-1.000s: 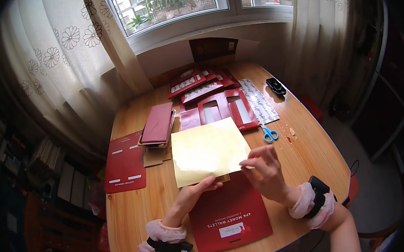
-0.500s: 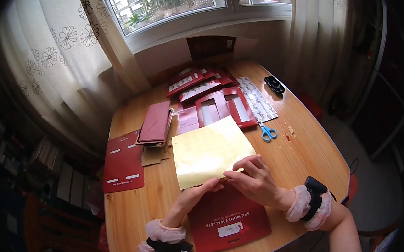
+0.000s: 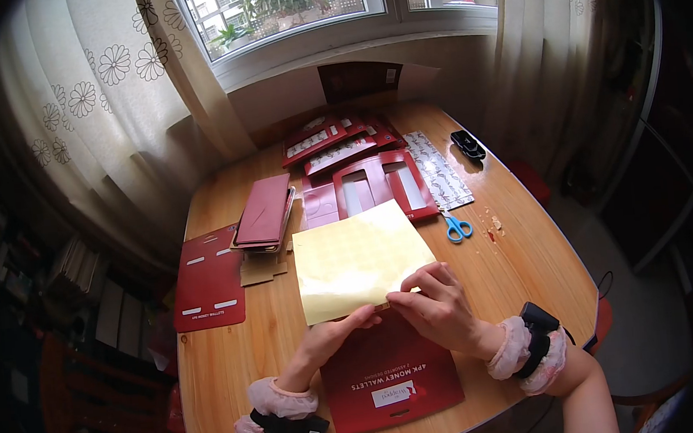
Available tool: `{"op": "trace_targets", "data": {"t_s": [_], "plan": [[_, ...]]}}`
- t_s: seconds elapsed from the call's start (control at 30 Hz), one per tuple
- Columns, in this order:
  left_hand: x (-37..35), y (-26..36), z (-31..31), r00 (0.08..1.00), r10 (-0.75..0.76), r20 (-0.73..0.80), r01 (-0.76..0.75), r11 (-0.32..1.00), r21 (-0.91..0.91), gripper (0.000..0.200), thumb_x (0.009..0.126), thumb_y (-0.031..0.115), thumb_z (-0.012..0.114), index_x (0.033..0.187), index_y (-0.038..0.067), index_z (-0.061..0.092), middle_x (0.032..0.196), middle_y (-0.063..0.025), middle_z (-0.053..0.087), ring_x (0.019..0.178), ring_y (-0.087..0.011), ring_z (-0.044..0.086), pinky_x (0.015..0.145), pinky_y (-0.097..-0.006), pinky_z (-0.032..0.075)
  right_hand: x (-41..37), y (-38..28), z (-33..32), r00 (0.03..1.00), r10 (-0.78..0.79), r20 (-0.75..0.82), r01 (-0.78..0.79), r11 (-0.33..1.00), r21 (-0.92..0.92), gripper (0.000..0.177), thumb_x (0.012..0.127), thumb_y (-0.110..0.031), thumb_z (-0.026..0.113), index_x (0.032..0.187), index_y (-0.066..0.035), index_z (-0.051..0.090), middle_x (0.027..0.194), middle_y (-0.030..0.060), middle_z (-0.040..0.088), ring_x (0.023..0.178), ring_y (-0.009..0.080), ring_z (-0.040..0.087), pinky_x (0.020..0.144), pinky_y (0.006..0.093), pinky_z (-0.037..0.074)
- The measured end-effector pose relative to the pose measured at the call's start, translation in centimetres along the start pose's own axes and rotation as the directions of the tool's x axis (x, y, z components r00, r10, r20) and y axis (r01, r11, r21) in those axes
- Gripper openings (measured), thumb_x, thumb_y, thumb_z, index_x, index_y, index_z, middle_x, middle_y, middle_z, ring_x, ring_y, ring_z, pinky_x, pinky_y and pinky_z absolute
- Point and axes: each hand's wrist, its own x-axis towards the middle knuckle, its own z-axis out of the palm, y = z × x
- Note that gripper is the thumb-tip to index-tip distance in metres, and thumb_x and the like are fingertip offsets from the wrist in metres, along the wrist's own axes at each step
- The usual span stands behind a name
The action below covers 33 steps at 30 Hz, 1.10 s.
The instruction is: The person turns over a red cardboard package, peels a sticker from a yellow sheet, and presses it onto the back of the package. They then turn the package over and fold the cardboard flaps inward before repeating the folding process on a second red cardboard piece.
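A pale yellow sheet [image 3: 358, 257] with a shiny surface is held tilted up over the table, its near edge in my fingers. My left hand [image 3: 336, 334] grips the near left part of that edge, thumb on top and fingers beneath. At the near right part, my right hand [image 3: 436, 299] pinches the edge between thumb and curled fingers. Below both hands lies a red card printed "4PK MONEY WALLETS" [image 3: 393, 377], its upper part hidden by the hands and sheet.
A stack of pinkish-red envelopes [image 3: 264, 211] lies left, beside a red backing card [image 3: 208, 282]. Red window packs [image 3: 385, 187] and a patterned sheet [image 3: 441, 171] are behind. Blue-handled scissors [image 3: 458, 227], paper scraps [image 3: 496, 226] and a black object [image 3: 468, 146] lie right.
Both hands keep their hold on the sheet almost unmoved. The whole view has shifted very slightly.
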Motion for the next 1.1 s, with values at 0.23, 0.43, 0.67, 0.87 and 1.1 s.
{"op": "trace_targets", "data": {"t_s": [0.23, 0.43, 0.67, 0.87, 1.1], "plan": [[0.2, -0.5, 0.5, 0.987, 0.145, 0.068, -0.152, 0.981, 0.120, 0.019, 0.097, 0.018, 0.067, 0.104, 0.000, 0.071, 0.091, -0.0038, 0.073, 0.081, -0.0106, 0.067, 0.073, -0.0234, 0.054, 0.1, -0.5, 0.2, 0.999, 0.034, -0.039, -0.031, 0.996, 0.082, 0.020, 0.076, -0.007, 0.077, 0.096, -0.008, 0.071, 0.089, 0.0021, 0.060, 0.088, 0.0226, 0.057, 0.077, 0.0365, 0.045], [0.3, -1.4, 1.3, 0.966, 0.257, -0.039, -0.252, 0.961, 0.110, 0.015, 0.093, 0.005, 0.069, 0.105, -0.003, 0.070, 0.094, -0.0064, 0.073, 0.083, -0.0124, 0.069, 0.072, -0.0236, 0.057, 0.0, -0.6, 0.4, 0.995, 0.083, -0.063, -0.074, 0.988, 0.135, 0.018, 0.077, -0.008, 0.078, 0.093, -0.007, 0.072, 0.086, 0.0025, 0.062, 0.085, 0.0229, 0.057, 0.076, 0.0361, 0.045], [-0.1, -0.8, 1.9, 0.944, 0.329, 0.016, -0.329, 0.940, 0.093, 0.016, 0.093, 0.002, 0.068, 0.108, -0.004, 0.069, 0.096, -0.0080, 0.073, 0.085, -0.0142, 0.071, 0.073, -0.0244, 0.058, 0.0, -0.8, 0.5, 0.984, 0.171, -0.046, -0.155, 0.959, 0.238, 0.013, 0.077, -0.005, 0.077, 0.089, -0.004, 0.072, 0.084, 0.0046, 0.062, 0.085, 0.0243, 0.057, 0.076, 0.0367, 0.047], [0.0, -1.2, 1.6, 0.938, 0.343, 0.043, -0.345, 0.922, 0.176, 0.016, 0.092, 0.000, 0.067, 0.108, -0.004, 0.068, 0.094, -0.0075, 0.073, 0.085, -0.0134, 0.070, 0.074, -0.0252, 0.057, 0.1, -0.9, 0.5, 0.977, 0.213, 0.007, -0.206, 0.933, 0.297, 0.006, 0.079, -0.002, 0.074, 0.084, -0.002, 0.070, 0.081, 0.0068, 0.061, 0.083, 0.0259, 0.057, 0.074, 0.0360, 0.049], [0.0, -1.2, 1.6, 0.928, 0.368, 0.064, -0.374, 0.912, 0.171, 0.016, 0.092, 0.001, 0.066, 0.107, -0.003, 0.069, 0.093, -0.0069, 0.074, 0.084, -0.0130, 0.070, 0.075, -0.0258, 0.056, 0.0, -0.8, 0.6, 0.972, 0.235, 0.029, -0.230, 0.912, 0.339, 0.008, 0.076, 0.003, 0.075, 0.079, 0.000, 0.068, 0.080, 0.0081, 0.062, 0.080, 0.0260, 0.057, 0.070, 0.0353, 0.049]]}}
